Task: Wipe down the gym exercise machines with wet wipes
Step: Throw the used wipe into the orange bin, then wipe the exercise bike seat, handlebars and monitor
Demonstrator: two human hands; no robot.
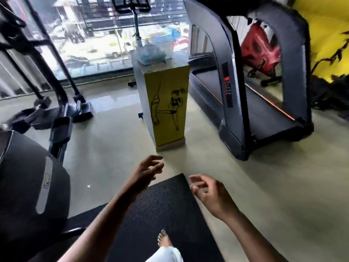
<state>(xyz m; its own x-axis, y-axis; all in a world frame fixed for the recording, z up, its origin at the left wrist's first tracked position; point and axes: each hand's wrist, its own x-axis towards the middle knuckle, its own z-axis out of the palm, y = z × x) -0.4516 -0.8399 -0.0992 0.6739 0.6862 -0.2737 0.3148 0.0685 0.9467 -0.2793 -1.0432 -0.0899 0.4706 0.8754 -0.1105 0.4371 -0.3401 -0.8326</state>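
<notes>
My left hand [146, 170] is held out low in the middle, fingers loosely spread, holding nothing. My right hand [209, 191] hovers beside it with relaxed, slightly curled fingers, also empty. Ahead stands a yellow pedestal [166, 103] with a kickboxing drawing. On its top sits a clear plastic container [154, 51] with bluish stuff inside; what it is I cannot tell. A grey treadmill [243, 87] stands to the right of the pedestal. A black elliptical machine [54, 103] is on the left, and a black machine housing [32, 188] fills the near left.
A black rubber mat [160, 210] lies under my bare foot [164, 241]. Pale floor [117, 140] runs between the machines. A large window [105, 35] spans the back. A red machine [262, 52] and a yellow wall [324, 31] are at the right.
</notes>
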